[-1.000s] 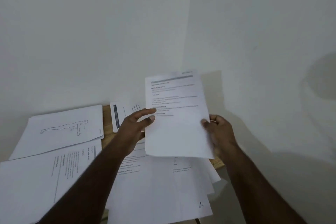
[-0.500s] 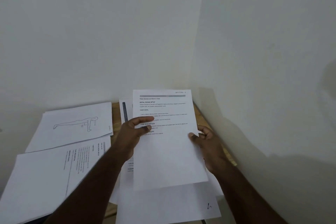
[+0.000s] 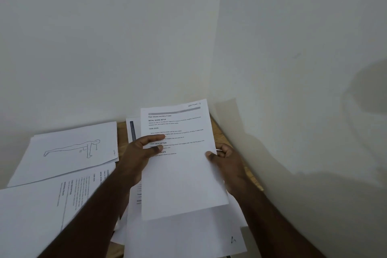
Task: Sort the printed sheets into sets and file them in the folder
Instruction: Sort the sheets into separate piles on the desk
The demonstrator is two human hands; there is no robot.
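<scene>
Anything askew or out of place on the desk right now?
The loose pile under the held sheet is fanned out unevenly, edges misaligned, and appears to overhang the table's near edge. The left stacks lie at differing angles. No folder is in view. Nothing looks torn or spilled.

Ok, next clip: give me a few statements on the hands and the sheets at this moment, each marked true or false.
1. Both hands hold one printed sheet. True: the left hand and right hand grip the held sheet by its side edges.
2. The held sheet is blank. False: it carries printed headings, with a handwritten note at its top right corner.
3. A sheet with a drawing of a figure in a push-up pose lies on the left. True: the figure sheet lies there.
4. The table is bare under the hands. False: a loose pile of sheets lies beneath them.
5. A folder lies open beside the sheets. False: no folder is in view.
</scene>
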